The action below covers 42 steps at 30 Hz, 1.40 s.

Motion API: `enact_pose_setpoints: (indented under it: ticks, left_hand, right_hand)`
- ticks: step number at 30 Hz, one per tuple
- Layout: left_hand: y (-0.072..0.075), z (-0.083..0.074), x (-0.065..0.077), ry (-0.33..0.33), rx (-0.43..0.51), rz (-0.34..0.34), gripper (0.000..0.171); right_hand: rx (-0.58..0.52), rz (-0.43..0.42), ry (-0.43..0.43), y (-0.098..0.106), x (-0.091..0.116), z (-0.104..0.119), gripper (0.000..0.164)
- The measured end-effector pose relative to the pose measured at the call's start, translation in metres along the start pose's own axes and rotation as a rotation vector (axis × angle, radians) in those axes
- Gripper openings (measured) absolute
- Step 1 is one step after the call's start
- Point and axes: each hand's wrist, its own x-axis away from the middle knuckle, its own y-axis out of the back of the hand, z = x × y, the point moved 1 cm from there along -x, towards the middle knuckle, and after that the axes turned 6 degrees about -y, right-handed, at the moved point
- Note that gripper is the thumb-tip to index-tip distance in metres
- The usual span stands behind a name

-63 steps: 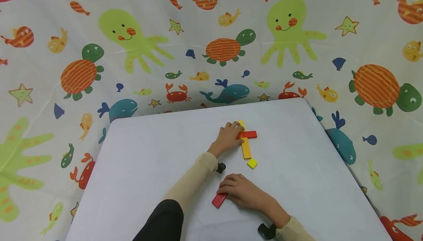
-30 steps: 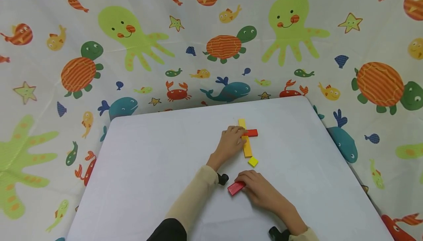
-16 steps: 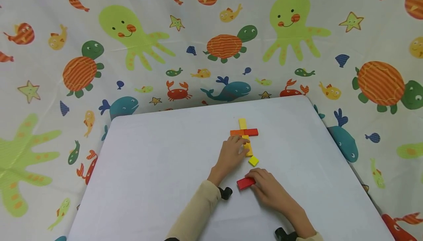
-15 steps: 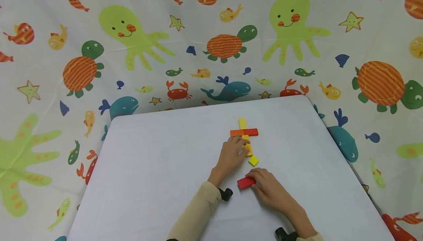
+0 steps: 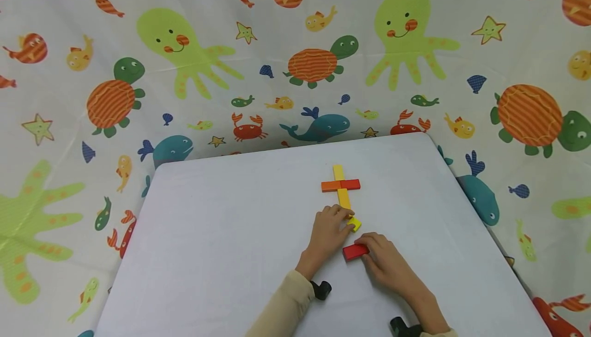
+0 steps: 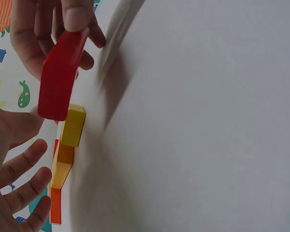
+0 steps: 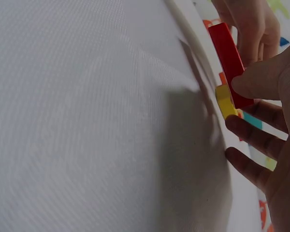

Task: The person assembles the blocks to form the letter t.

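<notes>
My right hand (image 5: 388, 265) pinches a red rectangular block (image 5: 355, 251) between thumb and fingers, just above the table. In the right wrist view my thumb presses on this red block (image 7: 227, 63). My left hand (image 5: 330, 232) is at a small yellow block (image 5: 355, 223), with thumb and fingers spread about it. The left wrist view shows a gap between the visible fingers and that yellow block (image 6: 73, 126); the thumb tip is partly hidden by the red block. Beyond lie a yellow-orange block (image 5: 343, 198), an orange block (image 5: 330, 186), another red block (image 5: 351, 184) and a yellow block (image 5: 338, 172), forming a cross.
The white table (image 5: 221, 224) extends to both sides of the hands. Behind it hangs a cloth (image 5: 258, 34) printed with sea animals. A black wrist camera (image 5: 321, 290) is on the left wrist, another black camera (image 5: 401, 326) on the right.
My left hand has left the orange block and moved down the cross to the small yellow block. My right hand has carried the red block to the right and up towards it.
</notes>
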Motion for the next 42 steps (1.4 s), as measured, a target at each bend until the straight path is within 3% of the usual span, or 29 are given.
enact_pose_setpoints:
  ticks: [8,15,23,42]
  left_hand:
    - [-0.005,-0.004,0.005,-0.017,-0.066,-0.007,0.029]
    - [-0.008,-0.004,0.008,-0.043,-0.085,-0.029,0.025]
    - [-0.012,-0.005,0.010,0.001,-0.072,0.005,0.026]
    - [-0.016,-0.008,0.011,0.052,-0.021,0.001,0.025]
  right_hand:
    - [0.011,-0.103,0.037,0.004,0.004,-0.008,0.041]
    - [-0.002,-0.133,0.030,0.007,0.004,-0.015,0.041]
    - [0.008,-0.173,0.037,0.009,0.005,-0.024,0.043]
    - [0.055,-0.160,-0.030,0.016,-0.002,-0.038,0.038]
